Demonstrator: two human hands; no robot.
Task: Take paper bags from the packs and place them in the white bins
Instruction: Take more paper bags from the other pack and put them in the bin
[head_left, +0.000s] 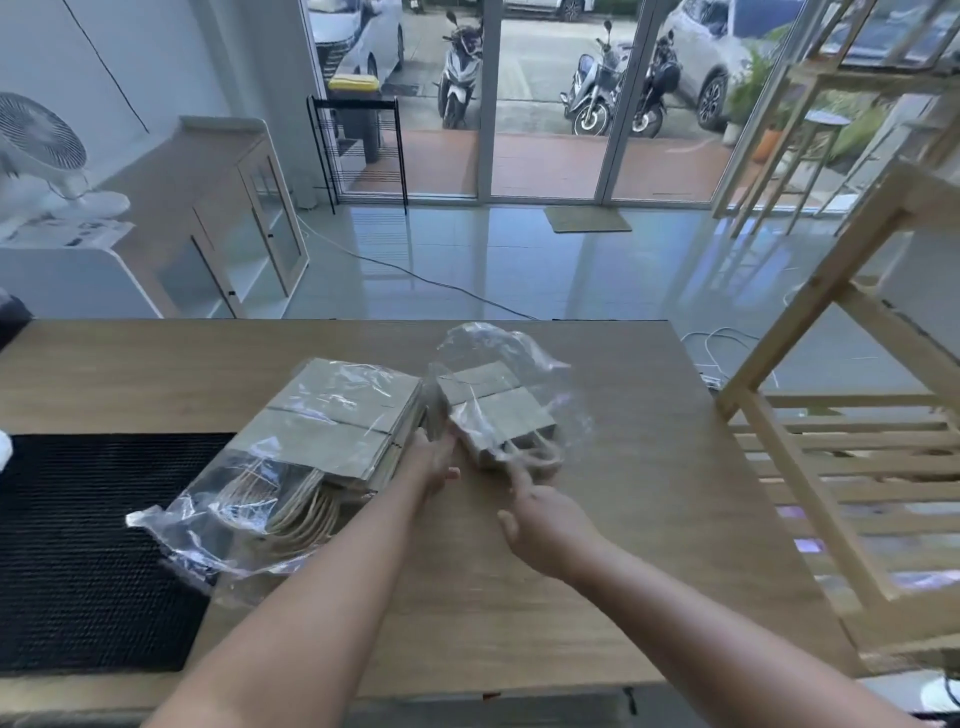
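Two clear plastic packs of brown paper bags lie on the wooden table (623, 519). The large pack (322, 421) sits left of centre, its twine handles spilling toward me. The small pack (498, 405) lies just to its right, with loose plastic bunched up above it. My left hand (434, 460) rests between the two packs, fingers closed against the small pack's left edge. My right hand (540, 514) reaches toward the small pack's near end, one finger stretched out to the bag handles there. No white bin is in view.
A black ribbed mat (88, 545) covers the table's left part. A light wooden shelf frame (831, 441) stands close on the right. Beyond the table's far edge are a tiled floor with cables, a low cabinet (218, 218) at the left and glass doors.
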